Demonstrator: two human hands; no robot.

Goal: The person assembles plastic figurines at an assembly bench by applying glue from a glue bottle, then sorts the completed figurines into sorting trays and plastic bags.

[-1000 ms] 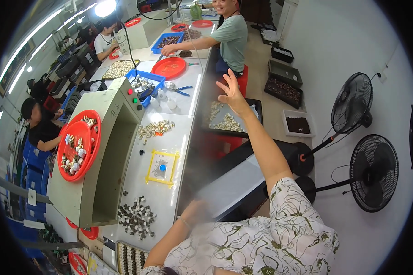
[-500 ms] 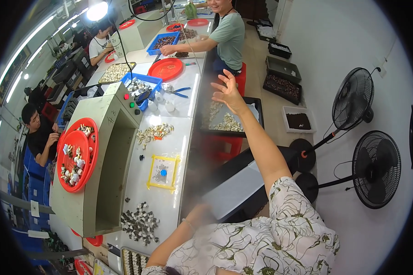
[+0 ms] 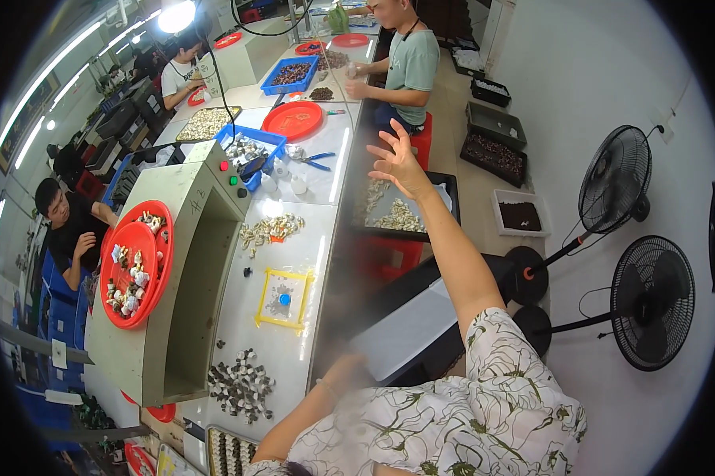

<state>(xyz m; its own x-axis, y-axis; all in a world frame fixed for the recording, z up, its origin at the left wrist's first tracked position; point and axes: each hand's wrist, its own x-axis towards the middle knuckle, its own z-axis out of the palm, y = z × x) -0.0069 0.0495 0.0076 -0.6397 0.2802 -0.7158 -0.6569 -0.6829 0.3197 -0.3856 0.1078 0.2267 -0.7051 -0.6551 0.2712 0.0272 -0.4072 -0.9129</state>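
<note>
My right hand [image 3: 398,165] is raised at the end of an outstretched arm, its fingers spread and nothing in them. In the picture it appears beside a black tray [image 3: 457,208] holding small cream-coloured pieces [image 3: 399,219]. My left hand [image 3: 343,371] is low, by the table's near right edge, and its fingers are lost in a blurred patch. To its left on the white table [image 3: 294,365] lies a pile of small black and white pieces [image 3: 241,385]. Beyond that pile, a yellow-taped square [image 3: 304,300] surrounds a blue round cap [image 3: 285,300].
A pale green machine housing [image 3: 155,349] carries stacked red plates [image 3: 135,293]. Further off are a blue basket [image 3: 275,140], blue-handled pliers [image 3: 318,161] and a red plate [image 3: 292,119]. Co-workers sit around the table. Two black fans [image 3: 651,301] stand at the right wall.
The co-worker in the green shirt has drawn the arm back from the blue basket and turned the head. The seated person at left has shifted an arm. My hands have barely moved.
</note>
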